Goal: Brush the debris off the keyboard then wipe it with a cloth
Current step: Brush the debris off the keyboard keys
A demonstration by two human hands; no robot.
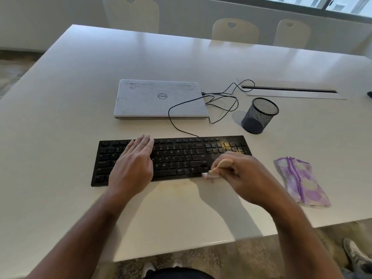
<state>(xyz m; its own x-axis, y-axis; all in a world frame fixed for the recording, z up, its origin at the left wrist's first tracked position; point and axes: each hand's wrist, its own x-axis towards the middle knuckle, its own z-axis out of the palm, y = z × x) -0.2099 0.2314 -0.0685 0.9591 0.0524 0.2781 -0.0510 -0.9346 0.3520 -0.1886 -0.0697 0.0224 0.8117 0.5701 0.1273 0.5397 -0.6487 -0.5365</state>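
Note:
A black keyboard (177, 158) lies across the white table (80, 87). Yellow debris (226, 144) is scattered over its number pad at the right end. My left hand (133, 164) rests flat on the keyboard's left half, fingers straight. My right hand (245, 176) grips a small wooden-handled brush (218, 167), blurred, with its pale bristles at the keyboard's front edge near the right end. A folded purple and white cloth (300, 181) lies on the table to the right of the keyboard.
A shut white laptop (160, 99) sits behind the keyboard, with a black cable (219, 105) looping beside it. A black mesh pen cup (259, 115) stands at the right rear. A faint yellowish smear (181, 186) marks the table in front of the keyboard. Chairs (235, 31) line the far side.

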